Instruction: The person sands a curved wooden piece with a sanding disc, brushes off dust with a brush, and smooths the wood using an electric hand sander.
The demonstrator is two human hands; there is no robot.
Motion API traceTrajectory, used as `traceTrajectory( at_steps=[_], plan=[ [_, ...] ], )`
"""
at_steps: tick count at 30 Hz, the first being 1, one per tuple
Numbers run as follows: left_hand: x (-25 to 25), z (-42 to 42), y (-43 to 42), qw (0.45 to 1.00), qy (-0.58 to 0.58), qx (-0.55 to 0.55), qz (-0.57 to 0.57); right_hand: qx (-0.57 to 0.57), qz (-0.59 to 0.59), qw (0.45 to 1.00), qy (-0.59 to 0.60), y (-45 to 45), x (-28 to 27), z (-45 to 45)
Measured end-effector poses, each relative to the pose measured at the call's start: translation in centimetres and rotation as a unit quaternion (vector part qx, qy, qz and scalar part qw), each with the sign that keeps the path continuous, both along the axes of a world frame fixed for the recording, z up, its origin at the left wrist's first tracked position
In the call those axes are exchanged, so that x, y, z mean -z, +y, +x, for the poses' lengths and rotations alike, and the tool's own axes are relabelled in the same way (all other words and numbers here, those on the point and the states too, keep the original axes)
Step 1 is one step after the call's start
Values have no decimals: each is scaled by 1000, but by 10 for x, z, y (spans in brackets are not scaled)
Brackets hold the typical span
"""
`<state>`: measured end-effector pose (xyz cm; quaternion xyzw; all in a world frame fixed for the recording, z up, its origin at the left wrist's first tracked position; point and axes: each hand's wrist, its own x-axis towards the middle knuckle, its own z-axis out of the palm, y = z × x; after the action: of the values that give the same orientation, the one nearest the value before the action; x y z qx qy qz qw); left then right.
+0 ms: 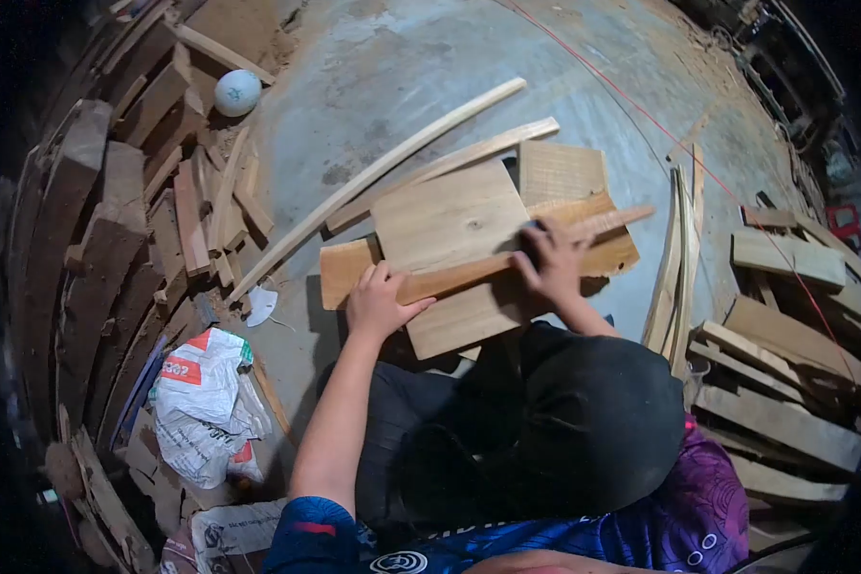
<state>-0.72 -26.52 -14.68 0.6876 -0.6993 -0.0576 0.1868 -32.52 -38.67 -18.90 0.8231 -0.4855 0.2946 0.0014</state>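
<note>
A narrow, slightly curved wooden strip (459,277) lies across a pale wide board (450,215) in front of me. My left hand (377,301) grips the strip's left end, thumb along its near side and fingers over the far side. Further right, my right hand (553,260) is curled over the strip, slightly blurred. A small dark patch shows by its fingertips; I cannot make it out. Beyond that hand a wooden end (622,219) sticks out, seemingly of the same strip. Under these lie a brown plank (347,273) and a nearer pale board (459,325).
Long wooden strips (383,172) lie on the concrete floor (373,77) beyond the boards. Stacked timber (115,220) lines the left, with a pale ball (237,93) and a crumpled white sack (206,402). More offcuts (784,421) lie right. A red cord (631,96) crosses there.
</note>
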Motion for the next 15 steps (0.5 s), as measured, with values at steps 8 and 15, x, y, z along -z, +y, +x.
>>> traceTrajectory(
  at_steps=[8, 15],
  plan=[
    [4, -23, 16, 998, -33, -46, -25, 212, -26, 977, -4, -85, 6, -93],
    [8, -49, -21, 998, 0, -38, -50, -256, -24, 966, 19, 9, -14, 52]
  ],
)
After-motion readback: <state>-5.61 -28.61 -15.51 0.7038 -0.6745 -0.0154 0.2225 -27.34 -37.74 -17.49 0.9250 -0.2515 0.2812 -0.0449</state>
